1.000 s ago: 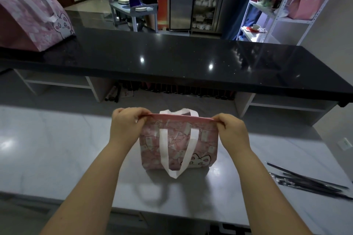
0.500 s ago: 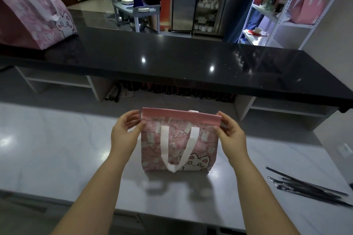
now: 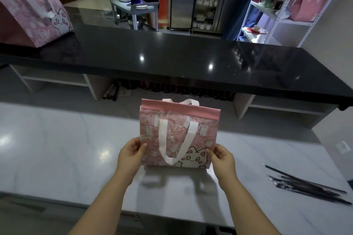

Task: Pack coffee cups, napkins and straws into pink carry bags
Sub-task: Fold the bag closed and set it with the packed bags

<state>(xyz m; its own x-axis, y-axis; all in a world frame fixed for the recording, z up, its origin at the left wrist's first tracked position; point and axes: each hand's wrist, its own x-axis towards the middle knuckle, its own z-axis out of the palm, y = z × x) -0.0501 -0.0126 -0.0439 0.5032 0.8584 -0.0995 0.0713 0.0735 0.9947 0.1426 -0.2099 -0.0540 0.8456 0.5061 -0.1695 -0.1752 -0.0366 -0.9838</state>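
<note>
Plainly, the small pink cat-print fabric carry bag stood upright and flat at the middle of the head view, over the pale marble bench. Whether its bottom edge touched the top could not be told. The left hand pinched its lower corner at 8 o'clock, thumb on the front face and fingers curled at the edge. The right hand pinched the corner at 4 o'clock likewise.

With both grips so low and the mouth pressed flat, the soft upper half would likely have flopped or folded over. Nothing could have gone in until the mouth was spread. The loose white strap handle drooping down the front could have snagged a thumb. No cups or napkins showed, so loading would probably have meant letting go and reaching away.

Thin black straws lay on the bench at 4 o'clock, well apart from the bag. A raised glossy black counter crossed at 12 o'clock, blocking forward reach. A larger pink cat-print bag sat on it at 10 o'clock.
</note>
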